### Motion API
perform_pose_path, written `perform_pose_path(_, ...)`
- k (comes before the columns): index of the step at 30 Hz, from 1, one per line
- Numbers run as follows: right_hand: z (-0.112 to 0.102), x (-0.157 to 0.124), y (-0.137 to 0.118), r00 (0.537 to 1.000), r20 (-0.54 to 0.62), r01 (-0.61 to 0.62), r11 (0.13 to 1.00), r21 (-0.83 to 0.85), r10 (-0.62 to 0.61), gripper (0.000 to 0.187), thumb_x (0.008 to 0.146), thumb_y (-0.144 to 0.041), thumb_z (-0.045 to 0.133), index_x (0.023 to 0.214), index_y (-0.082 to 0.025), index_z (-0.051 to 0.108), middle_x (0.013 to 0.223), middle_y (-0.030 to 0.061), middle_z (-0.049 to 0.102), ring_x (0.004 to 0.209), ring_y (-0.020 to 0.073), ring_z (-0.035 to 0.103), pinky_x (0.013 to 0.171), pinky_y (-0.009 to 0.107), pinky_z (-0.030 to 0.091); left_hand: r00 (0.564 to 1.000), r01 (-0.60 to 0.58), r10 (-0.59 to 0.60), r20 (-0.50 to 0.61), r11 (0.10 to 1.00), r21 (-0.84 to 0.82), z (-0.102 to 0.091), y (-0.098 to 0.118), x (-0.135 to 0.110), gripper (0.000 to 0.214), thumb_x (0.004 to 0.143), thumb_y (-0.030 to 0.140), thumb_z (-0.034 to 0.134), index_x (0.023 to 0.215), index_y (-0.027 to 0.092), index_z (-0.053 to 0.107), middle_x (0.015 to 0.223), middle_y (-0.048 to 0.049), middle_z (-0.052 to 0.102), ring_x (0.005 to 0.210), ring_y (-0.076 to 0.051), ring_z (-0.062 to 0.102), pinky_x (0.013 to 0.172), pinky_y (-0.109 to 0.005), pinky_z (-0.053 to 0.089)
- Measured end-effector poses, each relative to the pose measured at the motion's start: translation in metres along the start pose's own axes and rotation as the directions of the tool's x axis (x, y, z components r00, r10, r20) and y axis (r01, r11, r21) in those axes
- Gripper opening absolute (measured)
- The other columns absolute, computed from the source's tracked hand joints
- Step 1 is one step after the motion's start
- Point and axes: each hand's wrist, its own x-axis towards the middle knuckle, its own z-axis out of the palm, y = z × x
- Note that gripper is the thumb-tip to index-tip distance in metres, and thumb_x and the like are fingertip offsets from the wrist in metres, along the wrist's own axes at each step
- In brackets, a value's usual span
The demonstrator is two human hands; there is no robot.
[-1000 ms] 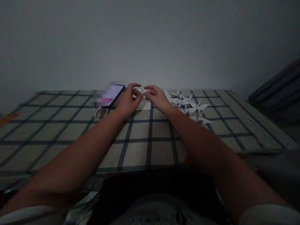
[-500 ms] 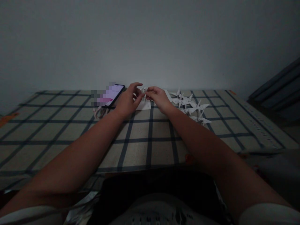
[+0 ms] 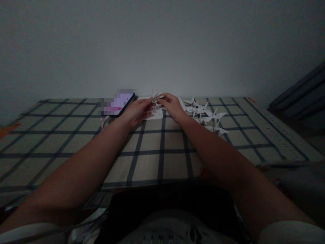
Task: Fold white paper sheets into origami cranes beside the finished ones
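Judging by the cluster of white paper birds (image 3: 214, 117) far to the right of the phone (image 3: 123, 103), apparently well along: several already folded, with wings and points spread, exact count lost in the overlap. Still in work, by the look of it: one small folded piece (image 3: 155, 98), just right of the phone, raised at the fingertips of both hands, thin points sticking up, final shape unclear in the dim light. Right hand (image 3: 172, 105), farther from the phone: thumb and forefinger narrowed, pinching the piece. Left hand (image 3: 138, 110), close beside the phone: fingers stretched out to the piece, firm grip or mere contact impossible to tell. Below the piece, also right of the phone, a flat paper sheet (image 3: 155, 114) on the checked cloth (image 3: 149, 145). Compared with half a second earlier: left hand rolled from an arched pose into a flatter one, with more of the piece in sight; right hand in nearly the same place; paper birds and paper sheet seemingly unmoved relative to the phone.
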Motion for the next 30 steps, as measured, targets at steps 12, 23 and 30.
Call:
perform_pose_path(12, -0.004, 0.000, 0.000, 0.999, 0.001, 0.033, 0.998, -0.057, -0.033, 0.022, 0.087, -0.029, 0.065, 0.108, -0.022, 0.062, 0.082, -0.0007, 0.071, 0.080, 0.0142, 0.070, 0.083, 0.031, 0.057, 0.984, -0.171, 0.175, -0.020, 0.978, 0.121, -0.005, -0.006, 0.005, 0.038, 0.067, 0.035, 0.088, 0.094, 0.018, 0.068, 0.089, -0.0017, 0.065, 0.074, -0.010, 0.058, 0.056, -0.017, 0.043)
perform_pose_path(23, 0.000, -0.002, -0.006, 0.999, 0.008, -0.035, 0.998, -0.049, 0.036, 0.007, 0.088, -0.026, 0.063, 0.093, -0.021, 0.063, 0.081, -0.0001, 0.070, 0.081, 0.0138, 0.069, 0.084, 0.031, 0.057, 0.982, -0.189, 0.191, -0.011, 0.976, 0.106, -0.002, -0.002, 0.000, 0.042, 0.068, 0.030, 0.082, 0.105, 0.023, 0.064, 0.096, -0.0018, 0.068, 0.080, -0.014, 0.063, 0.061, -0.022, 0.047)
perform_pose_path(30, -0.003, -0.002, -0.006, 0.998, 0.029, 0.069, 0.975, -0.210, -0.064, 0.013, 0.083, -0.018, 0.066, 0.095, -0.020, 0.066, 0.085, -0.0002, 0.068, 0.083, 0.0147, 0.063, 0.085, 0.031, 0.052, 0.988, -0.147, 0.139, 0.066, 0.981, 0.130, -0.001, 0.002, -0.003, 0.030, 0.067, 0.032, 0.084, 0.089, 0.018, 0.069, 0.090, -0.0030, 0.068, 0.079, -0.012, 0.060, 0.065, -0.022, 0.044)
